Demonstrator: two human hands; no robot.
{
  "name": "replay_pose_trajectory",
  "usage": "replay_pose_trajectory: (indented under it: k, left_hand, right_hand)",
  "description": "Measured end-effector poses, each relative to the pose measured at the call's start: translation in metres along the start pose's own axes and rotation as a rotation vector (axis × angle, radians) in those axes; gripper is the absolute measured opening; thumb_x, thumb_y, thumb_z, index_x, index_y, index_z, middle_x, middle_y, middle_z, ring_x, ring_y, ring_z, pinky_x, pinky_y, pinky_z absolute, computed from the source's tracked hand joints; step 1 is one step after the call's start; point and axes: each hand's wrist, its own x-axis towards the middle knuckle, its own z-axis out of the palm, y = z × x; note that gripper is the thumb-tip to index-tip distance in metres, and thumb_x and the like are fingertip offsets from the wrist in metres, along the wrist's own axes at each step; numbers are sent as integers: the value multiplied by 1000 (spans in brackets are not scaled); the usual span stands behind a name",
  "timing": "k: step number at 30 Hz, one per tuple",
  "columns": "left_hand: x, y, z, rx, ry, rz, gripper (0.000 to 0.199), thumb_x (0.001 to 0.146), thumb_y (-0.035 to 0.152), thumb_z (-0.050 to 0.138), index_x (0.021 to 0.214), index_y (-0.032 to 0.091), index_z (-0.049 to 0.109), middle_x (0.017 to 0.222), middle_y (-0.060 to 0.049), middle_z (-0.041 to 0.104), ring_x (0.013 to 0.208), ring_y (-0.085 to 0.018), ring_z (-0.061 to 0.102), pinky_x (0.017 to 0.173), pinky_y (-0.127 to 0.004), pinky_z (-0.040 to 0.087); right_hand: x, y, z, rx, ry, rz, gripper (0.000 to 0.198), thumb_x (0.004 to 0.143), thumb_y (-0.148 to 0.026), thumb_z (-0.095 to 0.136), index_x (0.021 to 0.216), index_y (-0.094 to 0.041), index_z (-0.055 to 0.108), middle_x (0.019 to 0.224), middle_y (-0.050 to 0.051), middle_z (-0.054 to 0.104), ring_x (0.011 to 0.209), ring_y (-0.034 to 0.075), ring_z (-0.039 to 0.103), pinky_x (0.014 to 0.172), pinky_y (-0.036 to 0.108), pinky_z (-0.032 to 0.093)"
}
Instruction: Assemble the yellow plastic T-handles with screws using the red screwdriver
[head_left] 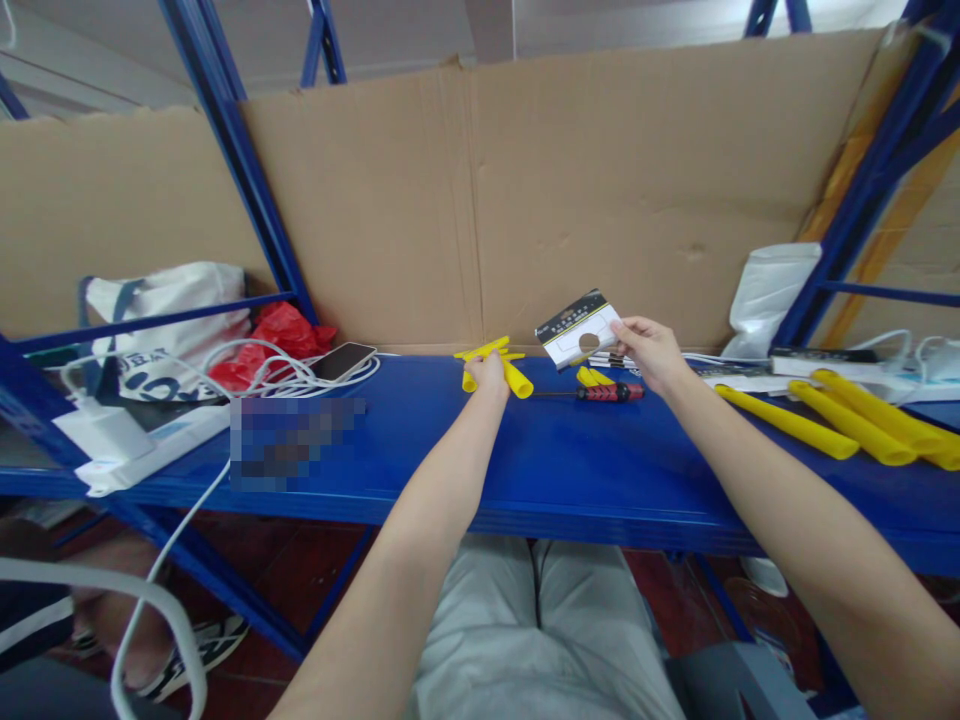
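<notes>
Near the back edge of the tabletop (420,440), the left hand (490,373) is closing around yellow tubes (519,380); the right hand (651,350) is pinching a card (564,328) near a screwdriver (611,393).

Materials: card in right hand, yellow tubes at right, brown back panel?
Card: probably printed cardstock, finish unclear; thin, flat, holds its shape.
Yellow tubes: likely plastic, smooth; uniform color, exact type unclear.
Brown back panel: looks like cardboard, matte; vertical crease, shallow dents.

The tubes (519,380) are yellow, the card (564,330) black and white, the screwdriver (611,393) red-and-black, the shelf (570,460) blue.
</notes>
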Motion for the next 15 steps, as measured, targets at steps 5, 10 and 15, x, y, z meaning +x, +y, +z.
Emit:
replay_pose_trajectory:
  k: [5, 10, 15]
  left_hand:
    - [6, 3, -1, -51, 44, 20, 32, 81, 14, 50, 109, 20, 37, 102, -6, 57, 71, -11, 63, 58, -23, 50]
    - [5, 5, 0, -52, 43, 6, 31, 80, 17, 53, 106, 22, 36, 106, -7, 56, 83, -11, 61, 61, -21, 49]
    - [-9, 1, 4, -41, -21, 23, 37, 80, 16, 54, 109, 22, 32, 106, -5, 54, 81, -8, 60, 60, -18, 48]
  right_hand:
    - [-3, 0, 4, 71, -56, 66, 34, 51, -47, 74, 64, -18, 59, 49, -5, 50, 44, 5, 40, 45, 21, 35]
    - [-8, 2, 9, 70, -129, 102, 36, 49, -48, 74, 64, -18, 59, 51, -5, 51, 44, 5, 40, 47, 22, 37]
    - [-13, 7, 17, 79, -129, 152, 37, 47, -48, 75, 61, -18, 59, 55, -3, 55, 47, 5, 45, 51, 22, 41]
